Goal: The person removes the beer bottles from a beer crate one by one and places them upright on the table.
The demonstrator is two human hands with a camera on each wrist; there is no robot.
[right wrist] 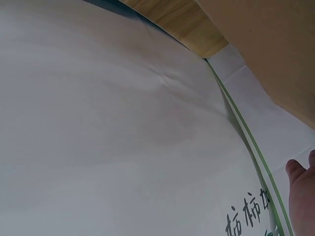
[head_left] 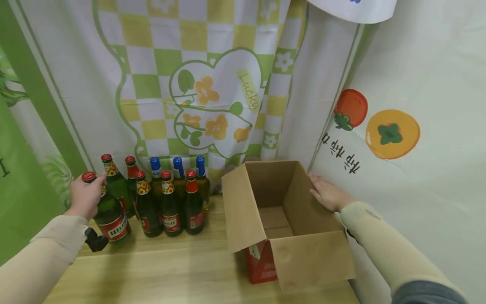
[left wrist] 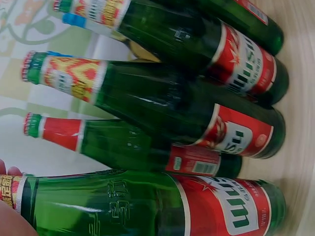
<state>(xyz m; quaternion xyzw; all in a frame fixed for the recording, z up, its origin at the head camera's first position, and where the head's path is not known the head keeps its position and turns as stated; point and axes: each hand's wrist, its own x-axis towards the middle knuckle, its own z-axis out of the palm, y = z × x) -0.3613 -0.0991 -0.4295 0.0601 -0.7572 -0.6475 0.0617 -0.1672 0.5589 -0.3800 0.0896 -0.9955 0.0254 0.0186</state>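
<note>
At the left end of a bottle group, my left hand [head_left: 84, 196] grips a green beer bottle [head_left: 114, 226] by its neck, just below the red cap. The bottle looks upright in the head view; its red label [left wrist: 229, 211] shows in the left wrist view. Over on the right, my right hand [head_left: 328, 193] lies with extended fingers against the far right side of an opened cardboard box [head_left: 244, 207]. In the right wrist view only part of that hand [right wrist: 302, 196] appears, below the brown cardboard [right wrist: 280, 59]. No bottle shows inside the box.
Several more green bottles [head_left: 172, 215] with red caps stand close together beside the held one. Behind them are 3 bottles with blue-foil necks [head_left: 178, 165]. All stand on a wooden table [head_left: 171, 270], against a patterned curtain [head_left: 144, 84]. A white printed wall covering [head_left: 429, 194] borders the right side.
</note>
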